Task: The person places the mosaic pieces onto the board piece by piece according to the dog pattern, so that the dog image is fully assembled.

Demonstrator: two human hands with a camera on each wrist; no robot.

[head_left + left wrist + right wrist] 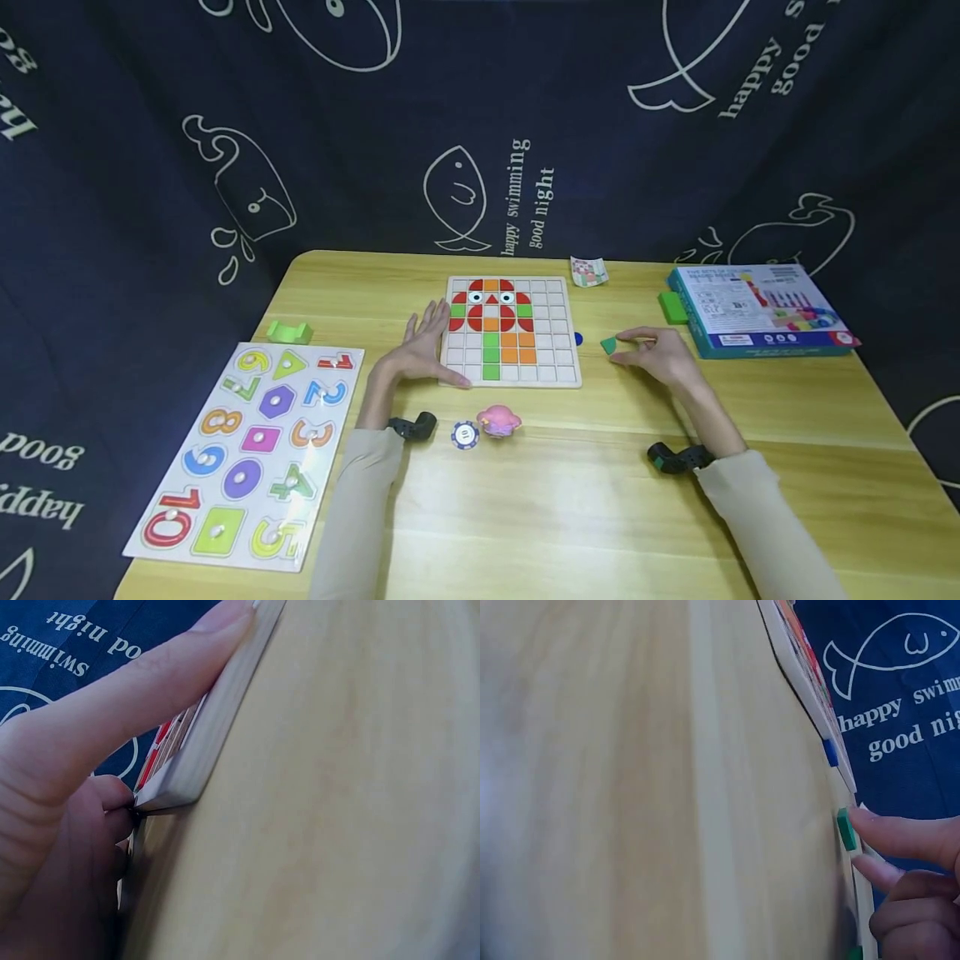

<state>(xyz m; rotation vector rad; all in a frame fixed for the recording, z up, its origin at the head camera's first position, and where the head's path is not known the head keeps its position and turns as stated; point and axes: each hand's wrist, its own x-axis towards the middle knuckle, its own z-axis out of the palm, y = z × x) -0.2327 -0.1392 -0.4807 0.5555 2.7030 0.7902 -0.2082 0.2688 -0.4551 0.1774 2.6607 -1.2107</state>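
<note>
A square grid board [555, 367] carries red, orange and green mosaic pieces and two eye pieces in a bird-like pattern. My left hand [423, 346] spreads around its near left corner. The left thumb [150, 694] lies along the board's front edge in the left wrist view, and the other fingers touch its left side. To the right of the board, my right hand [660, 354] pinches a small dark green piece [609, 345] between thumb and forefinger, low over the table. A blue piece [578, 339] sits by the board's right edge, partly hidden in the head view.
At the left lies a number-and-shape puzzle board [251, 454], with a light green block [289, 332] behind it. A poker chip [465, 435] and pink toy [498, 421] are in front. A small picture card [588, 272], green block [672, 308] and toy box [765, 310] lie behind and right.
</note>
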